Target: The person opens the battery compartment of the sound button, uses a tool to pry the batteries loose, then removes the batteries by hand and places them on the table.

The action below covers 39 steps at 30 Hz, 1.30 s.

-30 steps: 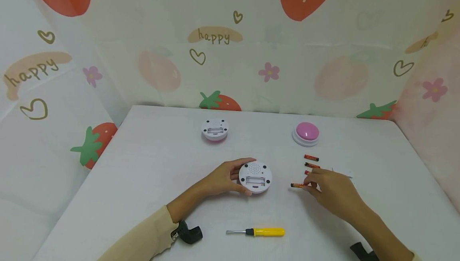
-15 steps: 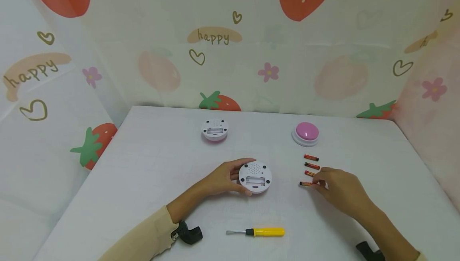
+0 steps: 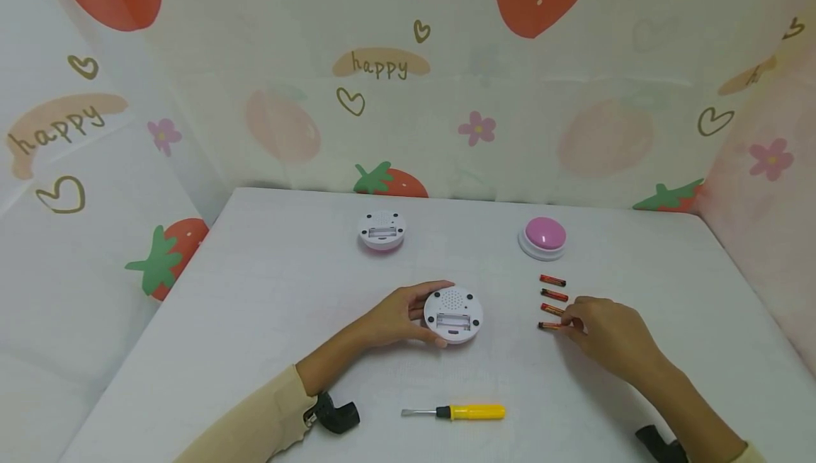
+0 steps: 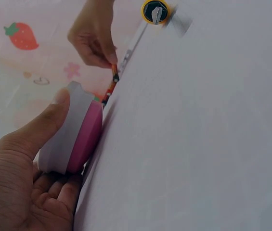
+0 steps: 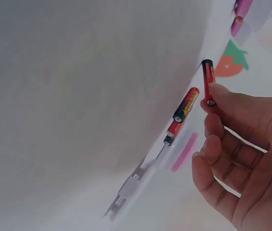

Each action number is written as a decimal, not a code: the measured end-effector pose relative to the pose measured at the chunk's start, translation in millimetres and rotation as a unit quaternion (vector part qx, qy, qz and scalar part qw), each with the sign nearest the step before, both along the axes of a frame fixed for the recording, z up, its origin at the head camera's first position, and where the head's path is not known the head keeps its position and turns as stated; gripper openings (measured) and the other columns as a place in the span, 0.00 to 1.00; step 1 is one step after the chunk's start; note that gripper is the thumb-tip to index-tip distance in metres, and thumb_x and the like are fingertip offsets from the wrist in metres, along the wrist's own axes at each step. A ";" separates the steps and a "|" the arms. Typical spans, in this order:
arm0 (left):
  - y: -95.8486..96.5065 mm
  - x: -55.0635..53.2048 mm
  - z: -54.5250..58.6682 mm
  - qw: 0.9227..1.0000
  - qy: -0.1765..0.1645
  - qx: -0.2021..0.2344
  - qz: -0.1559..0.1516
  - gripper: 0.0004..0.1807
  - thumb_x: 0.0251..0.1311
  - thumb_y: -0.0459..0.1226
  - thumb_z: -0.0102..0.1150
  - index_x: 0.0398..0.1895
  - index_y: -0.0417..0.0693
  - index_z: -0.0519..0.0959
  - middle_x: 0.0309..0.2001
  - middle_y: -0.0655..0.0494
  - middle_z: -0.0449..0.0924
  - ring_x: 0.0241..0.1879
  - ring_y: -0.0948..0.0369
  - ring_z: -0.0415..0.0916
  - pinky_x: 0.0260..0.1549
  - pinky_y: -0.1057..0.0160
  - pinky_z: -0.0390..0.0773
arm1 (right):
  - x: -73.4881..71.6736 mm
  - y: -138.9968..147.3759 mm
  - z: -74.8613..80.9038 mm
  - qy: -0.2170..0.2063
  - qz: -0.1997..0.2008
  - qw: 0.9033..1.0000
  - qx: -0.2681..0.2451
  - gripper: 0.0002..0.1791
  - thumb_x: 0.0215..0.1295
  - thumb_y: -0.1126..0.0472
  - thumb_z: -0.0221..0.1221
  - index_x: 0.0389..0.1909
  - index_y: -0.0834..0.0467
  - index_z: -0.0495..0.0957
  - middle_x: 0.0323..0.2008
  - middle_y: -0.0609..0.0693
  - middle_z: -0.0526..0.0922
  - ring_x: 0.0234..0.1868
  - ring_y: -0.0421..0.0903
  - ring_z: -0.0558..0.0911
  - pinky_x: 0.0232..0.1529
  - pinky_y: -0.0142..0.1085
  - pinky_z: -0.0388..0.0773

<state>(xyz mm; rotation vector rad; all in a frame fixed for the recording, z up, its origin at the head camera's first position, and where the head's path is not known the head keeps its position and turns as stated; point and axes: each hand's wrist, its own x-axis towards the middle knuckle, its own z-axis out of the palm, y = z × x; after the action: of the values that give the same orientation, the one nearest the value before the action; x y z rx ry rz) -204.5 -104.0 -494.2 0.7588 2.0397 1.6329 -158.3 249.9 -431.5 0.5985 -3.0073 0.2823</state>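
Note:
My left hand (image 3: 395,318) grips a round white push-button device (image 3: 452,316) by its rim. It lies with its pink dome (image 4: 88,137) downward, and its bare battery compartment faces up. My right hand (image 3: 608,335) pinches one end of a small red-and-black battery (image 3: 550,326) between thumb and finger. Low over the table, this battery is nearest me in a row of such batteries. Beyond it lie a second battery (image 3: 552,309), a third (image 3: 554,294) and a far one (image 3: 552,280). The right wrist view shows the pinched battery (image 5: 209,79) beside the others.
At the back left lies another upturned device (image 3: 382,229) with a bare compartment. A pink-domed button (image 3: 542,238) stands upright at the back right. A yellow-handled screwdriver (image 3: 452,412) lies near the front. Pale flat pieces (image 5: 132,185) lie past the batteries in the right wrist view.
My right hand has moved right with the pinched battery, bringing it nearly in line with the row. My left hand and the device it grips have stayed in place.

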 end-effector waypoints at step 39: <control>0.8 2.3 1.7 1.000 -0.012 -0.003 0.006 0.55 0.48 0.30 0.80 0.79 0.51 0.60 0.74 0.54 0.64 0.67 0.60 0.70 0.63 0.66 0.73 | 7.3 -43.6 20.1 0.001 0.018 1.000 0.007 0.17 0.60 0.52 0.72 0.47 0.55 0.86 0.42 0.49 0.87 0.43 0.49 0.85 0.41 0.47 0.86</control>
<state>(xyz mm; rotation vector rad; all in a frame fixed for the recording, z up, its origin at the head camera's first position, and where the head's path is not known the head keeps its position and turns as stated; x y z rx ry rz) -202.2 -103.2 -492.5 0.7225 2.0341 1.6339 -151.1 206.3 -411.4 0.6552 -3.0017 0.2631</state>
